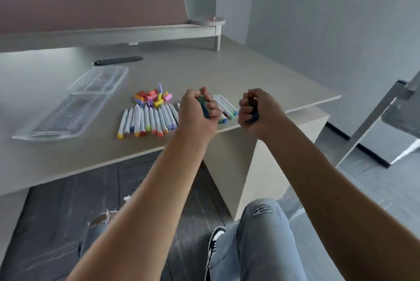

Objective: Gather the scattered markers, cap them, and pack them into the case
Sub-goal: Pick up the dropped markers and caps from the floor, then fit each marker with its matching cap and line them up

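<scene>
Head view: left hand (197,104) is fisted round green and blue caps; right hand (254,108) is fisted round dark blue caps, both above the desk's (250,76) near corner; white markers (147,121) lie in a row beside a heap of loose caps (152,98); the clear case (75,103) lies open further left.
</scene>
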`<state>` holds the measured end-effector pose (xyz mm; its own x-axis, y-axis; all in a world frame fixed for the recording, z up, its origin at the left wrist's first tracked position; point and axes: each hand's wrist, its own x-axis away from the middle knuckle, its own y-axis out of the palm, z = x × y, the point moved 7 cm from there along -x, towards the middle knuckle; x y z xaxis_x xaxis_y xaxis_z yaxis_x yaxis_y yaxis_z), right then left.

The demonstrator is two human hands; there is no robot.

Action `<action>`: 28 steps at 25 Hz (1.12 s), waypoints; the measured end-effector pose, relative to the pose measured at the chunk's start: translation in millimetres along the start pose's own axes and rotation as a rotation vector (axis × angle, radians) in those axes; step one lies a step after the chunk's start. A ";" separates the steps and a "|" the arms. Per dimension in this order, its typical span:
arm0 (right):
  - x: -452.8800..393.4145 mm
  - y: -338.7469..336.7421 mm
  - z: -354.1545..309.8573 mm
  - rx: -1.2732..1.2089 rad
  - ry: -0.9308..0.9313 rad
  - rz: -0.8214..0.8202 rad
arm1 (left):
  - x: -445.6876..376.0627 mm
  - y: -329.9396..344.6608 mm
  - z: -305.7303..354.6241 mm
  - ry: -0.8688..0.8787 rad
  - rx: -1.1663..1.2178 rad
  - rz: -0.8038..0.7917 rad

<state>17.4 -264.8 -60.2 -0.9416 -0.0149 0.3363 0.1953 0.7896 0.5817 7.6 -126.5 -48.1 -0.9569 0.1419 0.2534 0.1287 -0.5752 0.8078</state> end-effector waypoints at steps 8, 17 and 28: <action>-153.7 57.1 -38.2 0.065 0.005 0.004 | -146.4 -10.0 82.3 0.185 -0.137 0.271; -261.2 77.2 -22.7 0.241 -0.035 0.007 | -228.1 -36.6 93.5 0.236 -0.208 0.432; -263.5 79.6 -28.7 0.236 -0.180 -0.167 | -225.2 -25.7 97.1 0.402 -0.443 0.423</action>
<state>288.9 -215.7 -81.2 -0.9927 -0.0637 0.1027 -0.0143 0.9060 0.4230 245.1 -65.5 -74.3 -0.8811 -0.4227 0.2123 0.4729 -0.7990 0.3715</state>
